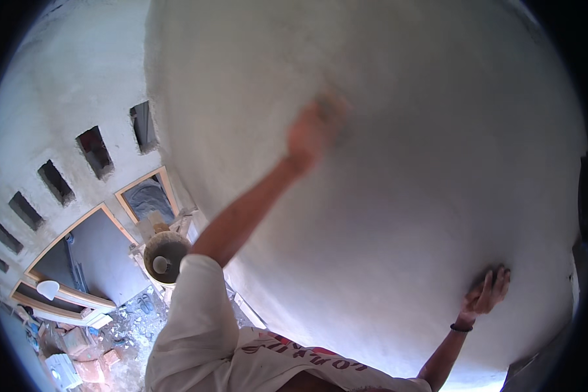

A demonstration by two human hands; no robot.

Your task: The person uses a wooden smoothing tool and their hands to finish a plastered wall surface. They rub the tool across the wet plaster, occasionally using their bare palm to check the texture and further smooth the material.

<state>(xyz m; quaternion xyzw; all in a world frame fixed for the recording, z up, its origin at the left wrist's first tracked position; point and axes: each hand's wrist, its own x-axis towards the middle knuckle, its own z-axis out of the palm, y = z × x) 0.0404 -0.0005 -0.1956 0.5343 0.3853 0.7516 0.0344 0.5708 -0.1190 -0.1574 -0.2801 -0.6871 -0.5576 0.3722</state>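
My left hand [312, 130] is raised at the grey plastered wall [405, 183], smeared by motion and closed on a pale, blurred object [334, 99] that I cannot make out, at the wall's surface. My right hand [487, 291], with a dark band at the wrist, rests lower on the same wall at the right, fingers apart and slightly bent, with no object visible in it.
A bucket [151, 243] with a pale cup [162, 264] inside stands on a wooden support at left. The left wall [59, 117] has several narrow openings and wood-framed openings [108, 215]. Rubble, pinkish blocks [88, 369] and slippers [144, 302] lie on the floor below.
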